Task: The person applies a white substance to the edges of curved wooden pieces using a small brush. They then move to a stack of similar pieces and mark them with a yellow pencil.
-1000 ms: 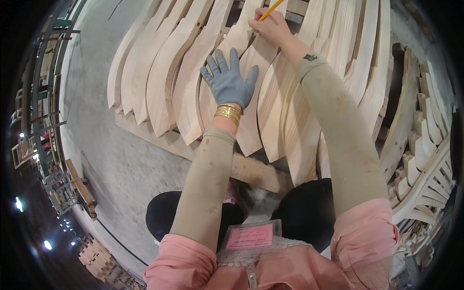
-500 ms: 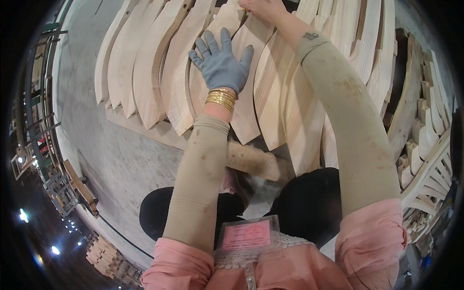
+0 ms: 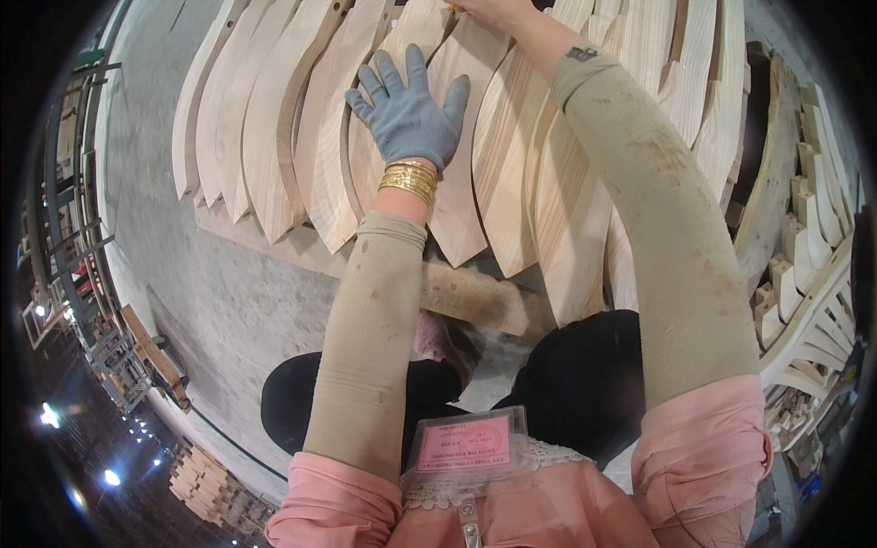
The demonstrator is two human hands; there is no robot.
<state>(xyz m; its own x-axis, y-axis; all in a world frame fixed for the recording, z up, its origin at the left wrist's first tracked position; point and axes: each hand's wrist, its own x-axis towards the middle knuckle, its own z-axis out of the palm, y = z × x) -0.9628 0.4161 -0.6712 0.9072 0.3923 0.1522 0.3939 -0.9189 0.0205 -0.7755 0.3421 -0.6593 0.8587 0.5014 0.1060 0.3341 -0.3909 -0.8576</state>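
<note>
My left hand (image 3: 409,114), in a grey-blue glove with gold bangles at the wrist, lies flat with fingers spread on a curved, pale wooden piece (image 3: 416,27). My right hand (image 3: 498,9), bare, reaches to the far end of the same row of wood. Its fingers are pinched together at the top edge of the view, partly cut off. A tiny yellow spot shows at the fingertips, too small to name. Under my right forearm lie more pointed wooden pieces (image 3: 507,201), side by side.
A thick wooden block (image 3: 480,300) lies in front of my knees on the grey concrete floor (image 3: 228,292). More shaped wood and a slatted white chair back (image 3: 813,320) stand at the right. Stacked wood (image 3: 201,484) sits at the lower left, below metal racks.
The wood and both hands sit slightly farther left and higher in the view. My left hand keeps its fingers spread, and my right stays pinched at the far end.
</note>
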